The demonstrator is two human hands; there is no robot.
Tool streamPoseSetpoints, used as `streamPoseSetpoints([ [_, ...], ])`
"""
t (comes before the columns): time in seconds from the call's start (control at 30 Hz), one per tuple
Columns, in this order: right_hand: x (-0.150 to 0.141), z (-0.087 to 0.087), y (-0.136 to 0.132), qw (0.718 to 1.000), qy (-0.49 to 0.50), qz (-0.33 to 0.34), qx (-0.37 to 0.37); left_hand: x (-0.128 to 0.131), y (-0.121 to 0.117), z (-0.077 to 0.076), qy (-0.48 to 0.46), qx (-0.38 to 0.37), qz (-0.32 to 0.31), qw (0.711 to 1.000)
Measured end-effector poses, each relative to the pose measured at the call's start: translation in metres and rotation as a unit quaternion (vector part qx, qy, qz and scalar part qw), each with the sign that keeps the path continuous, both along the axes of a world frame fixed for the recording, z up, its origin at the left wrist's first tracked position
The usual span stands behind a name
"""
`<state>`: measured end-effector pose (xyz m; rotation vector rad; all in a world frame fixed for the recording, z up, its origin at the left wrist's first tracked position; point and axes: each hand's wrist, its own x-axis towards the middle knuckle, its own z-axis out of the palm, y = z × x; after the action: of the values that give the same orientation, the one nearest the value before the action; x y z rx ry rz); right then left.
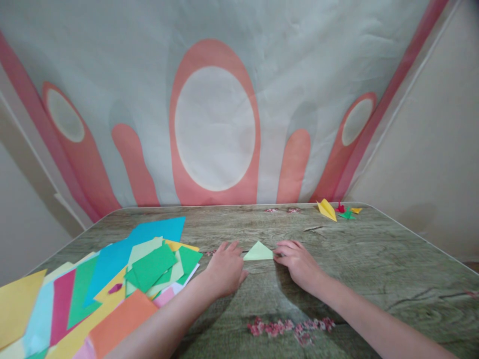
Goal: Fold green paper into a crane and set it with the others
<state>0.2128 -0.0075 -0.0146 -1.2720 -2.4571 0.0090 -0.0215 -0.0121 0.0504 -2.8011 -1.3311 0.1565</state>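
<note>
A small light-green sheet of origami paper (258, 252), folded into a triangle, lies on the wood-patterned table between my hands, its point facing away from me. My left hand (225, 269) rests at the triangle's left corner, palm down, fingers stretched out and thumb apart. At the right corner, my right hand (295, 264) has its fingertips and thumb closed on the paper's edge. The underside of both hands is hidden.
Many coloured paper sheets (153, 267) are spread in a loose pile on the left, partly under my left forearm. At the far right stand a yellow paper plane (327, 210) and several small folded figures, one green (347, 214). A printed sheet hangs behind the table.
</note>
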Motion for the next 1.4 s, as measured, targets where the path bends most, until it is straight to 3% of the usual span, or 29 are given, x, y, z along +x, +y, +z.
streamPoseSetpoints([
  [0.53, 0.008, -0.010, 0.002, 0.999, -0.004, -0.018, 0.043, 0.004, 0.002, -0.018, 0.007, 0.053, -0.013, 0.998],
  [0.77, 0.011, -0.012, 0.000, 0.988, 0.138, -0.046, 0.059, 0.006, 0.005, -0.041, 0.012, 0.089, -0.036, 0.995],
  [0.9, 0.005, -0.009, 0.000, 0.987, 0.155, -0.045, 0.024, 0.008, 0.003, -0.048, 0.014, 0.100, -0.046, 0.994],
  [1.2, 0.003, -0.010, 0.001, 0.988, 0.150, 0.028, -0.015, 0.009, 0.001, -0.045, -0.008, 0.101, -0.041, 0.994],
  [1.4, 0.001, -0.009, -0.001, 0.981, 0.191, 0.029, -0.015, 0.009, 0.003, -0.045, -0.026, 0.134, -0.033, 0.990],
])
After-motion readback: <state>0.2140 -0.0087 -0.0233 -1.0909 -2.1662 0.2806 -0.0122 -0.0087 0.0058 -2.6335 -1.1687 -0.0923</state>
